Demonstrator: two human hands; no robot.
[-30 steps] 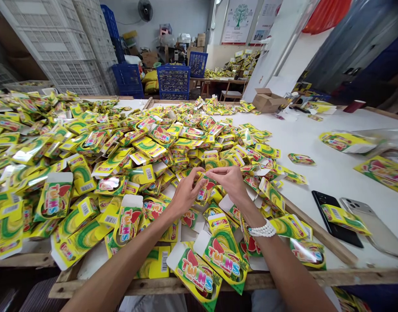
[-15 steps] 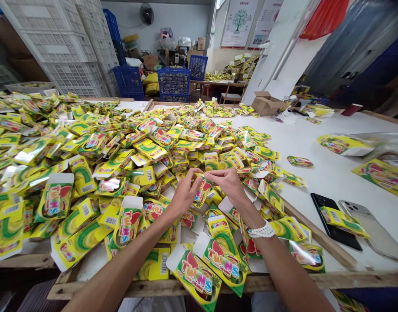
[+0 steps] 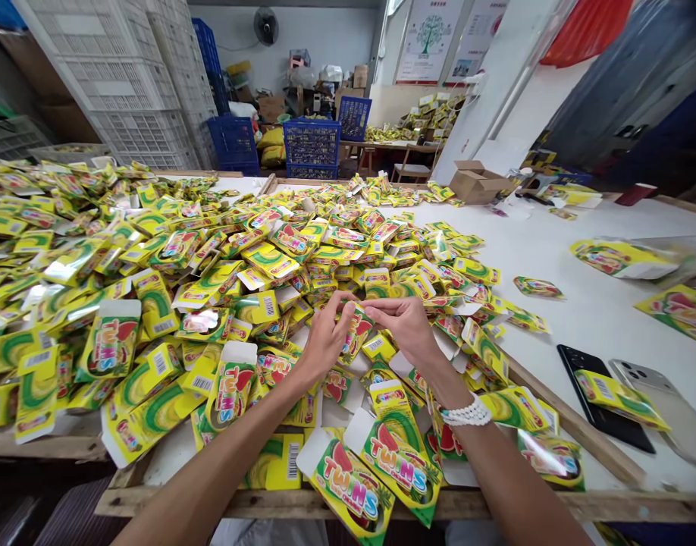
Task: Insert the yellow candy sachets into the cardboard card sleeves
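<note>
- The left hand (image 3: 324,341) and right hand (image 3: 408,327) both pinch one carton (image 3: 356,331), probably by its top flap.
- The carton is just above the pile (image 3: 155,250), near its front edge.

Small carton (image 3: 356,334) largely behind left fingers (image 3: 333,312); black phone (image 3: 581,370) partly under yellow pack (image 3: 621,396).

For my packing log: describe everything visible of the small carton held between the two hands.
The carton is a small piece of glossy printed card, yellow and green with red fruit art, like those in the pile beneath it. It stands tilted, partly hidden by the hands. The left hand grips its left side; the right hand pinches its top edge.
</note>
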